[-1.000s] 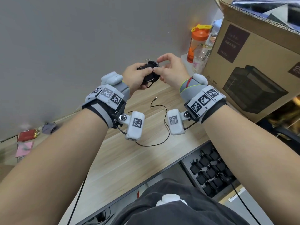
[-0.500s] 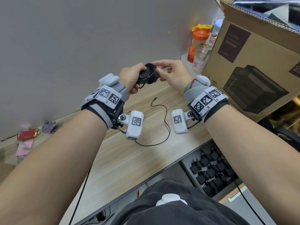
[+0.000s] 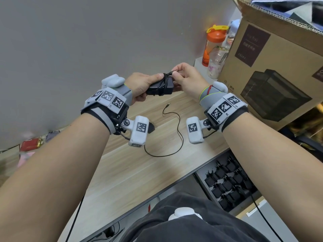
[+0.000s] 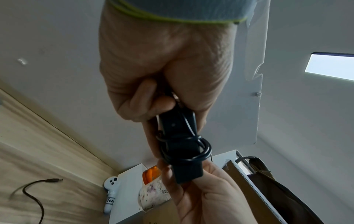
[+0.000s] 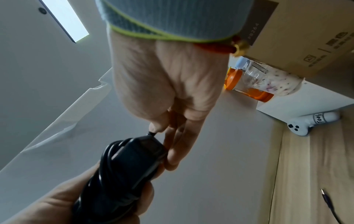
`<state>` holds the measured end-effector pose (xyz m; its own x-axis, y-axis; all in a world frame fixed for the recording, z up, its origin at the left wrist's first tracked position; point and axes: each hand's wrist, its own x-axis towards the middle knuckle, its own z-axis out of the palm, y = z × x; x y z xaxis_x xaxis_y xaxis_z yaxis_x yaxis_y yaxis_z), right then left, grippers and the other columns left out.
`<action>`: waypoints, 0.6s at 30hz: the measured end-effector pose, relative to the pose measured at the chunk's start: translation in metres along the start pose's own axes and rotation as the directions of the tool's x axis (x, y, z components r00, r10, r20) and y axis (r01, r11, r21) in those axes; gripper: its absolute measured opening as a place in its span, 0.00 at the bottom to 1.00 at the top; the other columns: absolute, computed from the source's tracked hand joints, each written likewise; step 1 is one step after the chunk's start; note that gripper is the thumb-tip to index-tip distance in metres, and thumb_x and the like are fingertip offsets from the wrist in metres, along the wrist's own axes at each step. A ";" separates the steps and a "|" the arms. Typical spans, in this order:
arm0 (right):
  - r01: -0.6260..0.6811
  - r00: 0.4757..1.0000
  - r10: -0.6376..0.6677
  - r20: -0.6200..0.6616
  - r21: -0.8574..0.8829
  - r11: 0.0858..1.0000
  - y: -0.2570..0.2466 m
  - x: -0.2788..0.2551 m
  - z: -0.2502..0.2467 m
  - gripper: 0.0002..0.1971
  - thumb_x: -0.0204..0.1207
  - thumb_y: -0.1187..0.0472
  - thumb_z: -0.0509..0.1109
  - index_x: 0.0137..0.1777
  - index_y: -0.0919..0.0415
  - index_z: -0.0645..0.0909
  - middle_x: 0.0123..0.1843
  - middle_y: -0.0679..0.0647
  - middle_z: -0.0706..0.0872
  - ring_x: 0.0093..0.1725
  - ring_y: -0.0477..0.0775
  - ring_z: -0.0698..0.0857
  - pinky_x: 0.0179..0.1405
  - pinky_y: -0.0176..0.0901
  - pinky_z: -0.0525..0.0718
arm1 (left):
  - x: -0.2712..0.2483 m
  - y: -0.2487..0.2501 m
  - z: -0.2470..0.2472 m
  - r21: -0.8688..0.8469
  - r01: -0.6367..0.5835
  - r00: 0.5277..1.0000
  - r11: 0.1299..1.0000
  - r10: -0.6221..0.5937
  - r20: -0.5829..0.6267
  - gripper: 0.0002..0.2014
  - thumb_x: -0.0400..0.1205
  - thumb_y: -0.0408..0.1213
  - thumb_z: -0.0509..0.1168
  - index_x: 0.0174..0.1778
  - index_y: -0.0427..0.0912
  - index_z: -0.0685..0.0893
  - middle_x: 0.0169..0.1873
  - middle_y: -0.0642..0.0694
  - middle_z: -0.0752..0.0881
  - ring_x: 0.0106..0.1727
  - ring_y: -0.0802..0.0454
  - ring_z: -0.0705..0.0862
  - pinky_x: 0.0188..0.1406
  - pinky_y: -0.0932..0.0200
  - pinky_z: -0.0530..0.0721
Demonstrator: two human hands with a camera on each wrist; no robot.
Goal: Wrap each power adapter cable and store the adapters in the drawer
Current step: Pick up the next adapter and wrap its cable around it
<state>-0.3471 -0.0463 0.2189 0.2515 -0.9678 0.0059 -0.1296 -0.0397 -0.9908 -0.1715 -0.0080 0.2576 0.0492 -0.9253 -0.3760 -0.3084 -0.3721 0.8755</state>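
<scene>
1. The left hand (image 3: 139,84) clasps the black rectangular plastic power adapter (image 3: 161,86) above the wooden surface (image 3: 122,172).
2. The right hand (image 3: 188,81) pinches its thin black cable's (image 4: 184,141) plug end.
3. The adapter looks rigid and light; the springy cable is best held taut near the plug.

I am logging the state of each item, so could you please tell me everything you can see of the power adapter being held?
The power adapter is a black, matte, plastic-looking rectangular block, held above the wooden desk, lying roughly level in the head view. Its thin black cable is wound in several loops around its middle. The left hand grips one end of the block; the right hand pinches the cable's free plug end at the top and touches the other end with its lower fingers.
</scene>
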 end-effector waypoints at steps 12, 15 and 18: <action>-0.076 0.997 0.076 -0.005 0.014 0.997 0.005 0.006 -0.003 0.07 0.83 0.63 0.69 0.44 0.60 0.75 0.33 0.56 0.82 0.26 0.45 0.83 0.41 0.54 0.91 | 0.005 -0.009 0.005 0.082 -0.078 0.996 0.994 0.074 0.050 0.22 0.79 0.56 0.70 0.41 0.37 0.87 0.22 0.48 0.69 0.21 0.53 0.59 0.21 0.64 0.55; -0.128 0.991 0.125 -0.046 -0.066 0.990 0.014 0.008 -0.005 0.09 0.83 0.58 0.69 0.42 0.57 0.75 0.35 0.55 0.82 0.29 0.47 0.84 0.45 0.56 0.91 | 0.008 -0.013 0.011 0.129 -0.121 0.992 0.984 0.114 0.062 0.29 0.80 0.55 0.70 0.50 0.25 0.85 0.25 0.45 0.67 0.22 0.51 0.58 0.22 0.62 0.55; -0.192 0.980 0.189 -0.062 -0.046 0.980 0.020 0.007 -0.008 0.14 0.85 0.56 0.66 0.37 0.57 0.75 0.35 0.55 0.82 0.29 0.48 0.83 0.37 0.48 0.88 | 0.010 -0.013 0.021 0.129 -0.125 0.989 0.984 0.112 0.098 0.28 0.81 0.54 0.70 0.50 0.26 0.86 0.24 0.46 0.66 0.21 0.52 0.57 0.22 0.61 0.55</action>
<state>-0.3551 -0.0558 0.2005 0.1624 -0.9715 -0.1729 -0.2190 0.1354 -0.9663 -0.1869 -0.0112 0.2359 -0.0787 -0.9498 -0.3029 -0.4321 -0.2413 0.8690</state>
